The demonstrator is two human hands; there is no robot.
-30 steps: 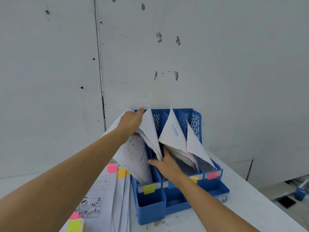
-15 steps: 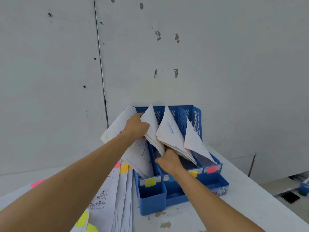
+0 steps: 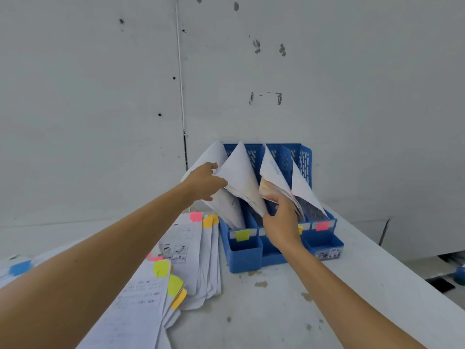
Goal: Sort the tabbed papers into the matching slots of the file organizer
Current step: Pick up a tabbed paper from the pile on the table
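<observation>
The blue file organizer (image 3: 245, 259) stands against the wall with white sheets fanned in its three slots. A yellow tab (image 3: 242, 235) marks the left slot and a pink tab (image 3: 322, 225) the right one. My wrist covers most of the middle tab. My left hand (image 3: 205, 183) reaches into the left slot, its fingers extended and touching the edge of the papers (image 3: 239, 172) there. My right hand (image 3: 281, 222) grips the lower edge of the middle slot's stack (image 3: 273, 170). Loose tabbed papers (image 3: 191, 248) lie fanned on the table left of the organizer.
The grey wall (image 3: 327, 96) rises right behind the organizer. The white table (image 3: 276, 311) has chipped spots, and its right edge runs diagonally at the lower right. Beyond that edge, on the floor, lie a dark flat object (image 3: 440, 285) and something blue (image 3: 460, 273).
My left hand has loosened its hold on the left slot's sheets and now only touches them. My right hand has moved up from the organizer's front to grip the middle stack.
</observation>
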